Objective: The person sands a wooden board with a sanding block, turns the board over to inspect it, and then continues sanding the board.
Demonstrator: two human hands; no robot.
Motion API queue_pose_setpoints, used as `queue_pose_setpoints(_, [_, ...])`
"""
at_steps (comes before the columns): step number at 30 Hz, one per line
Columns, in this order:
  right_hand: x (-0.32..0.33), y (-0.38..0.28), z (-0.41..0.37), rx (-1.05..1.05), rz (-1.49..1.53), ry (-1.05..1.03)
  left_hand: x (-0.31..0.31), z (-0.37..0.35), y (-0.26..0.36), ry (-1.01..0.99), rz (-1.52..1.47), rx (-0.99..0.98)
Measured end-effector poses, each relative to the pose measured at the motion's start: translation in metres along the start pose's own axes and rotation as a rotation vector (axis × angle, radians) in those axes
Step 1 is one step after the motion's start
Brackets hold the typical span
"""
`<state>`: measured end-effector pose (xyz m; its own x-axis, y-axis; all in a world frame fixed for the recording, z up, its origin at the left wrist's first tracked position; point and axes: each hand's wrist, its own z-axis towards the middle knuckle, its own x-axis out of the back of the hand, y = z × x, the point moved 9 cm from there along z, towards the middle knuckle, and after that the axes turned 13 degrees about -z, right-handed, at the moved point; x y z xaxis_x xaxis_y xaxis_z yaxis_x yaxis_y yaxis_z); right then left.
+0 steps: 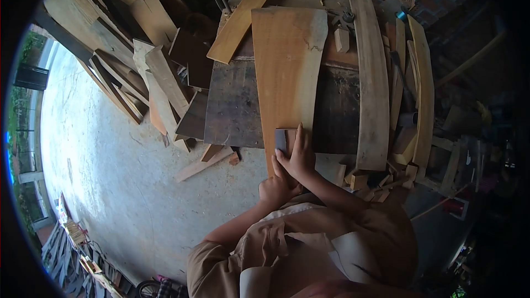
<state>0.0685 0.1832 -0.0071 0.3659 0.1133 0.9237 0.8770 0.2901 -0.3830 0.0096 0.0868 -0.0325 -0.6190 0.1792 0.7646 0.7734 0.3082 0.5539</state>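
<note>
A wide, tapering wooden board (287, 60) lies lengthwise on the dark workbench top (232, 105), its narrow end toward me. On that near part sits a small wooden block with dark grey sandpaper around it, a sanding block (281, 140). My right hand (301, 157) grips the block from its right side, with one finger stretched along it. Just below, my left hand (276, 189) is closed at the board's near end, its thumb side pointing up toward the block. Its fingertips are partly hidden, and the two hands nearly touch.
A long grey-brown plank (370, 77) lies to the right, beside narrower boards (420, 94). A yellowish short plank (241, 22) rests at the back left. Stacked offcuts (165, 77) lean left of the bench. Scrap pieces (207, 163) lie on the concrete floor (127, 187).
</note>
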Motion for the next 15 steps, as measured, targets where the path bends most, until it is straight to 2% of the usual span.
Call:
queue_pose_setpoints(2, [-0.002,0.000,-0.019,-0.007,0.006,-0.024,-0.007,-0.015,-0.003,-0.001,-0.041,0.010])
queue_pose_setpoints(4, [-0.006,-0.002,-0.009,-0.017,0.018,-0.025,-0.004,-0.007,-0.004,-0.103,-0.044,0.061])
queue_pose_setpoints(6, [-0.003,-0.008,0.025,0.085,0.048,0.078,0.018,0.027,-0.001,-0.027,0.028,0.018])
queue_pose_setpoints(7, [0.000,-0.011,0.053,0.097,0.128,0.139,0.032,0.048,0.004,0.036,0.083,-0.027])
queue_pose_setpoints(8, [-0.004,-0.013,0.090,0.045,0.190,0.082,0.052,0.077,0.007,0.023,0.086,0.011])
queue_pose_setpoints(9, [-0.002,-0.022,0.130,0.083,0.203,0.198,0.077,0.113,0.008,0.019,0.084,0.050])
queue_pose_setpoints(10, [-0.007,-0.029,0.174,0.089,0.122,0.255,0.101,0.150,0.007,0.107,0.051,0.035])
queue_pose_setpoints(12, [0.005,-0.055,0.266,0.034,-0.040,0.023,0.149,0.223,0.002,0.234,0.034,0.034])
queue_pose_setpoints(15, [0.000,-0.074,0.383,0.021,-0.030,0.095,0.207,0.325,-0.007,0.248,0.068,0.045])
